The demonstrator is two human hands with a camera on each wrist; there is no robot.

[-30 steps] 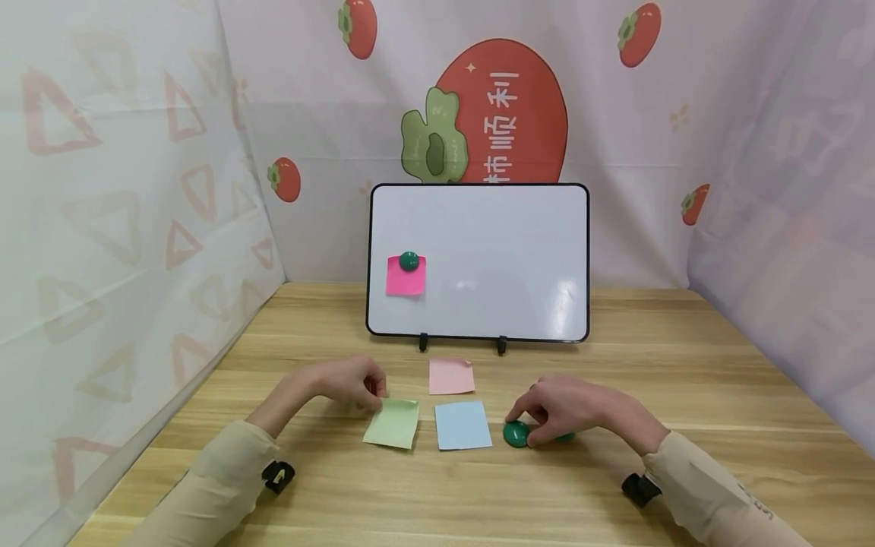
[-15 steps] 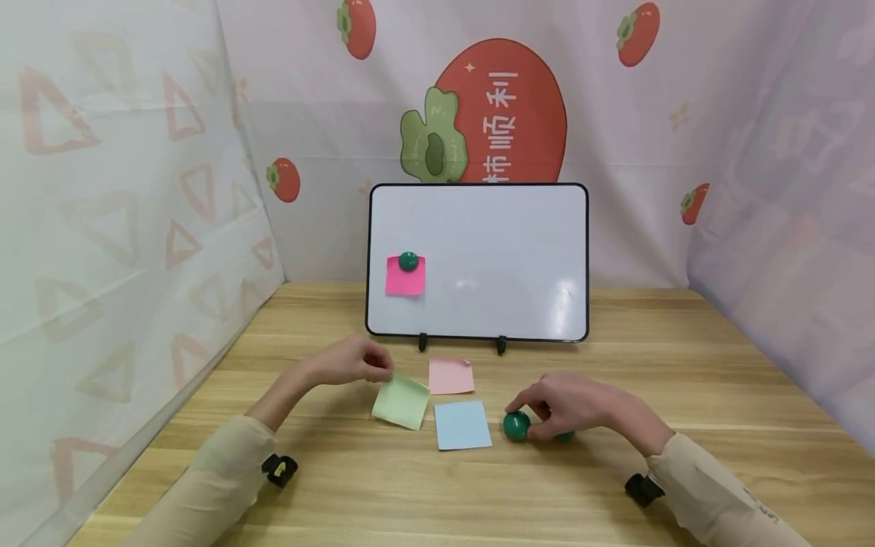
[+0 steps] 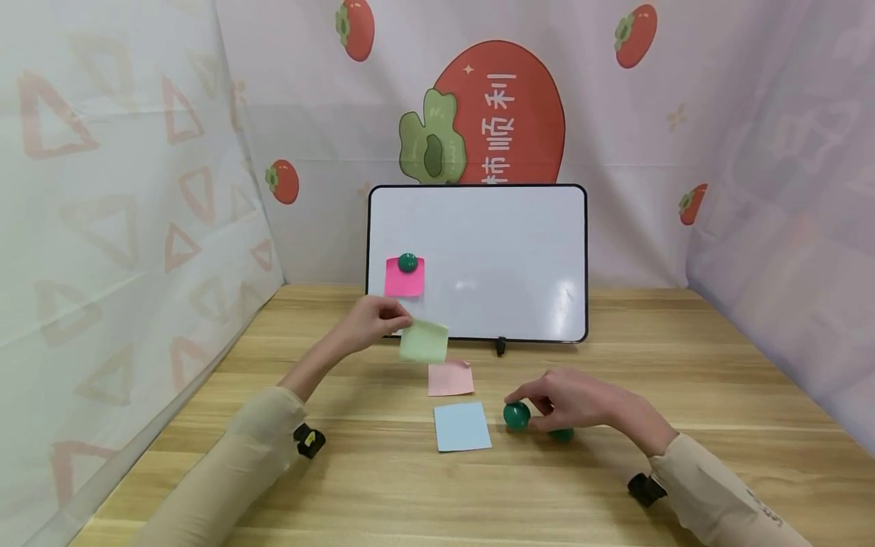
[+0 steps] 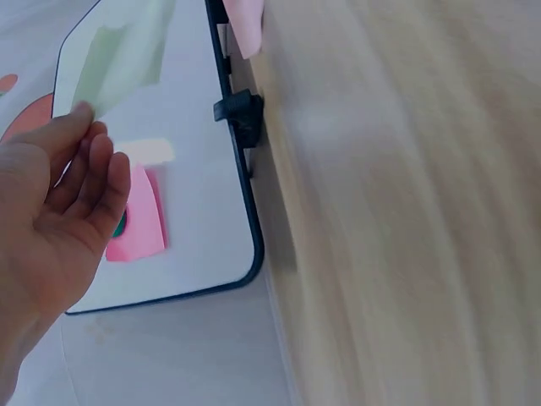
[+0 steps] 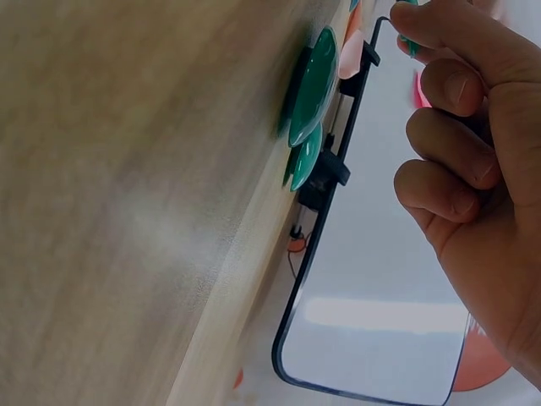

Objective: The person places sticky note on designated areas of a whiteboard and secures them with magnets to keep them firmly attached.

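Observation:
My left hand [image 3: 369, 327] pinches a pale green sticky note [image 3: 425, 343] by its upper left corner, in front of the whiteboard's [image 3: 499, 251] lower edge. The left wrist view shows thumb and fingertips at the note's [image 4: 127, 55] end. Low over the table, my right hand [image 3: 574, 399] holds a round green magnet [image 3: 516, 416] between thumb and index finger. Two further green magnets lie below it in the right wrist view, a nearer magnet [image 5: 313, 89] and a farther magnet [image 5: 306, 159]. A bright pink note [image 3: 403, 282] hangs on the board under a green magnet [image 3: 407, 262].
On the wooden table [image 3: 383, 486] lie a pale pink sticky note [image 3: 450, 381] and a light blue one nearer to me, the blue note [image 3: 462, 427]. Black clip feet, such as this foot [image 3: 501, 346], hold up the board. Printed cloth [image 3: 314, 91] encloses the back and sides.
My left hand has lifted the green note off the table and carried it forward and right, up to the board. My right hand has raised its magnet slightly.

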